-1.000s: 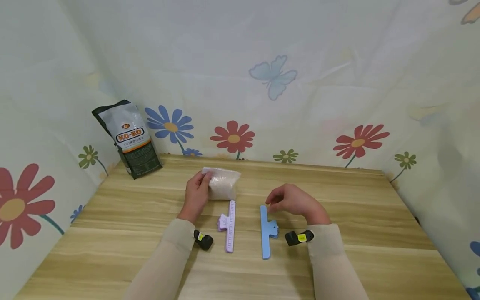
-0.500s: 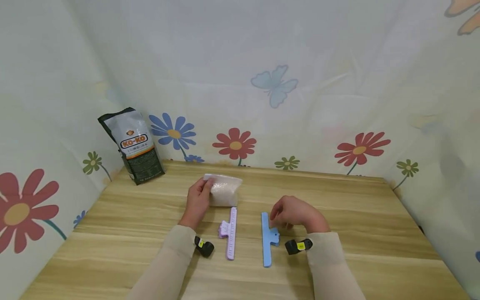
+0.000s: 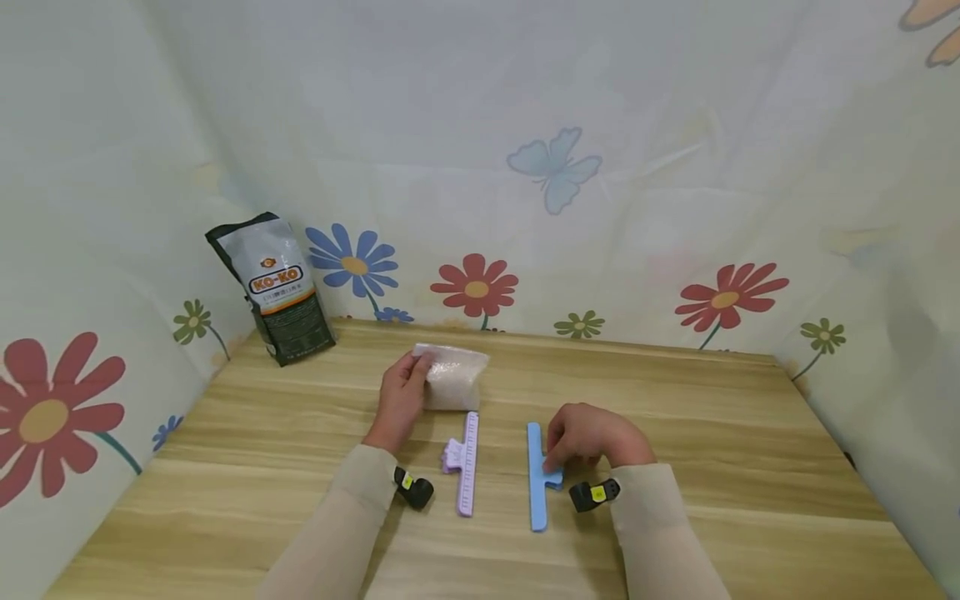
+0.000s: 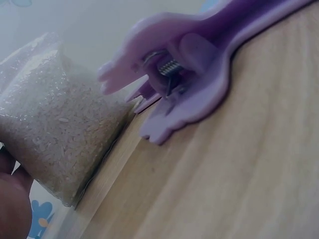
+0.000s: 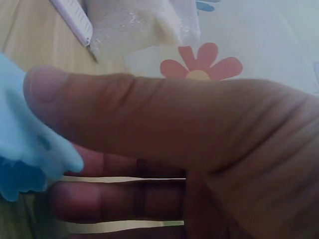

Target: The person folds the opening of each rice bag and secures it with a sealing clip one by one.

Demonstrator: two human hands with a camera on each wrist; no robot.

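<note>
My left hand pinches the left edge of a small clear bag of rice, which stands upright on the table. Rice grains show through the plastic bag in the left wrist view. Just in front of it lies a purple bag clip, untouched, its metal spring visible up close. On the right, my right hand reaches down to a light blue bag clip lying on the table. The thumb presses over the blue clip's handle, with curled fingers on its other side.
A dark green and silver KO-KO bag leans in the back left corner of the wooden table. A flower-printed cloth backdrop rises along the table's back and sides.
My right hand has moved down and toward me, from above the blue clip's far end to its handle. The left hand still holds the rice bag in place.
</note>
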